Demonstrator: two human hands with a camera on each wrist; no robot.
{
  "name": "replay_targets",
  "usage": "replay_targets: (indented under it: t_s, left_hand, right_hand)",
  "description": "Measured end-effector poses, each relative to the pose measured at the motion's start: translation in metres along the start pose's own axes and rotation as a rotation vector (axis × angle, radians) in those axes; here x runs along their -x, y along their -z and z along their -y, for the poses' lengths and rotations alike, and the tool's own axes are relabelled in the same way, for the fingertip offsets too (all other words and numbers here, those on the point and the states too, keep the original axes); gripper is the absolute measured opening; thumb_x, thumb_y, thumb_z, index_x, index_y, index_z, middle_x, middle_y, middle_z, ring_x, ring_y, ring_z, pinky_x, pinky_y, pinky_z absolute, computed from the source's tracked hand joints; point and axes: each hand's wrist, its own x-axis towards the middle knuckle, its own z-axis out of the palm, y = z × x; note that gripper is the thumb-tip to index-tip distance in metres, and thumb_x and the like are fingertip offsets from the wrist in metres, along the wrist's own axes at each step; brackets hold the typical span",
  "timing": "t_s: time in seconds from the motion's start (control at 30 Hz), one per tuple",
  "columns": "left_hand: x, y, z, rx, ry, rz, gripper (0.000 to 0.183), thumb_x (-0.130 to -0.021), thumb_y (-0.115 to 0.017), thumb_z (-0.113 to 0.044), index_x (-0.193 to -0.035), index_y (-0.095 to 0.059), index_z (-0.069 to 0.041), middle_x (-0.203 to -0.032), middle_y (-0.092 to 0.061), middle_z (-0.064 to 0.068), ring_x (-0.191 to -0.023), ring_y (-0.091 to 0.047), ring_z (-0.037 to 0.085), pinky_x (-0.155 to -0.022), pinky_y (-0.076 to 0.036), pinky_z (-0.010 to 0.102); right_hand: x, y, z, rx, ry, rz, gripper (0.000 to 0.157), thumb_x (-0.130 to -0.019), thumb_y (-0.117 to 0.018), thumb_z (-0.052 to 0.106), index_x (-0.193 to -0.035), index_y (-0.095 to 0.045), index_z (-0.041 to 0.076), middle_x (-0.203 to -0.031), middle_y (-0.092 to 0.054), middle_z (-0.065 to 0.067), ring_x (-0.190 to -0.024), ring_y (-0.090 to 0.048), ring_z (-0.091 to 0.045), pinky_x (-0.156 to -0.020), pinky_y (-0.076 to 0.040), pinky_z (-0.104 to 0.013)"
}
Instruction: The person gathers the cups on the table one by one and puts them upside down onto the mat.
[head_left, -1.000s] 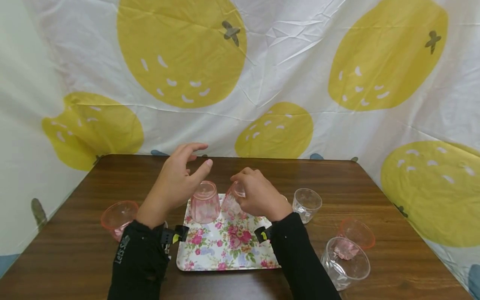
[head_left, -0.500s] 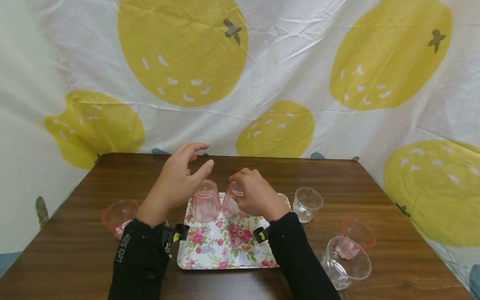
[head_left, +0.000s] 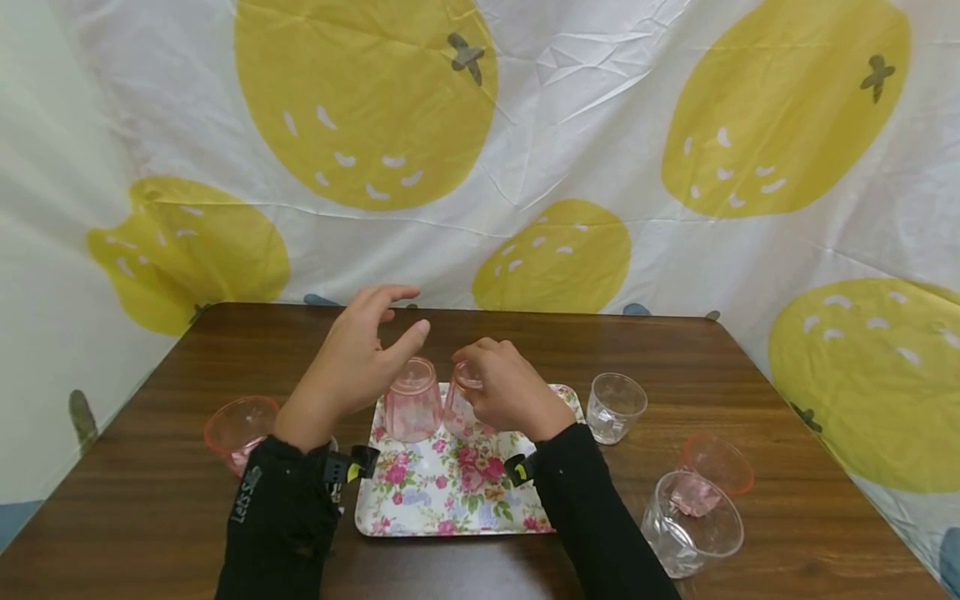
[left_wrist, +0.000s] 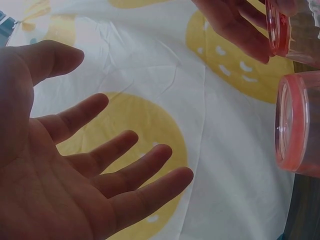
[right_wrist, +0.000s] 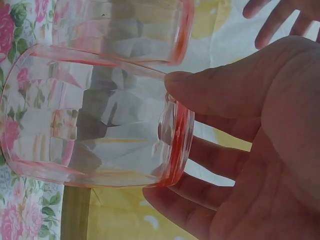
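Two pink-tinted clear glasses stand upside down side by side at the back of a floral tray (head_left: pixel 412 521). My right hand (head_left: pixel 517 390) grips the right-hand pink glass (right_wrist: pixel 115 122) near its base, which is uppermost, thumb on one side and fingers on the other. The rim is down at the tray. My left hand (head_left: pixel 351 360) is spread with fingers relaxed, above and left of the other pink glass (head_left: pixel 414 408). In the left wrist view the left palm (left_wrist: pixel 50 195) holds nothing, apart from that glass.
Left of the tray, a pink glass (head_left: pixel 234 429) stands rim up, partly behind the left wrist. To the right are a clear glass (head_left: pixel 613 417), another pink glass (head_left: pixel 720 467) and a larger-looking clear glass (head_left: pixel 678 533) overlapping it, all on the wooden table (head_left: pixel 810 533).
The right hand has shifted slightly left with its pink glass, which now looks more upright and closer to the other one. The left hand has hardly moved.
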Motion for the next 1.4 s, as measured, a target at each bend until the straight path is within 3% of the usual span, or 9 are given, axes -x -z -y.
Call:
replay_targets:
  t_s: [0.33,0.6,0.8,1.17,1.4]
  left_hand:
    - [0.0,0.0,-0.001,-0.004,0.006,0.009,0.05,-0.099,-0.058,-0.028,-0.144,-0.048,-0.009,-0.147,-0.041,0.019,-0.126,-0.044,0.037,-0.092,-0.049,0.061]
    - [0.0,-0.001,-0.002,-0.008,0.013,0.015,0.05,-0.099,-0.058,-0.028,-0.144,-0.047,-0.009,-0.148,-0.041,0.019,-0.126,-0.044,0.037,-0.092,-0.049,0.061]
    - [-0.001,-0.003,-0.001,-0.011,0.011,0.023,0.05,-0.099,-0.058,-0.029,-0.144,-0.047,-0.009,-0.148,-0.041,0.019,-0.126,-0.044,0.037,-0.092,-0.049,0.061]
    - [-0.005,-0.007,0.0,-0.038,-0.035,0.027,0.049,-0.099,-0.057,-0.027,-0.142,-0.048,-0.004,-0.148,-0.041,0.023,-0.123,-0.047,0.041,-0.093,-0.048,0.064]
    - [-0.005,-0.01,-0.002,-0.05,-0.038,0.066,0.05,-0.1,-0.057,-0.027,-0.143,-0.047,-0.003,-0.149,-0.04,0.023,-0.124,-0.045,0.04,-0.098,-0.044,0.063]
  right_hand:
    - [0.001,0.001,-0.001,-0.027,-0.019,-0.005,0.044,-0.087,-0.074,0.013,-0.129,-0.063,0.005,-0.124,-0.064,-0.015,-0.113,-0.056,-0.029,-0.096,-0.054,-0.045]
    - [0.007,0.01,0.001,-0.031,-0.098,0.05,0.065,-0.083,-0.08,0.022,-0.14,-0.053,0.007,-0.139,-0.052,-0.016,-0.12,-0.054,-0.028,-0.098,-0.053,-0.046]
    - [0.017,0.03,0.007,-0.001,-0.1,0.005,0.07,-0.086,-0.077,0.034,-0.145,-0.048,0.009,-0.141,-0.05,-0.015,-0.123,-0.051,-0.029,-0.098,-0.052,-0.046]
    - [0.039,0.072,0.023,0.041,-0.099,-0.079,0.07,-0.087,-0.076,0.029,-0.147,-0.045,0.01,-0.141,-0.049,-0.014,-0.126,-0.048,-0.029,-0.101,-0.05,-0.05]
    - [0.072,0.098,0.028,0.031,-0.119,-0.099,0.065,-0.09,-0.072,0.035,-0.145,-0.047,0.01,-0.139,-0.05,-0.011,-0.124,-0.048,-0.026,-0.1,-0.05,-0.049]
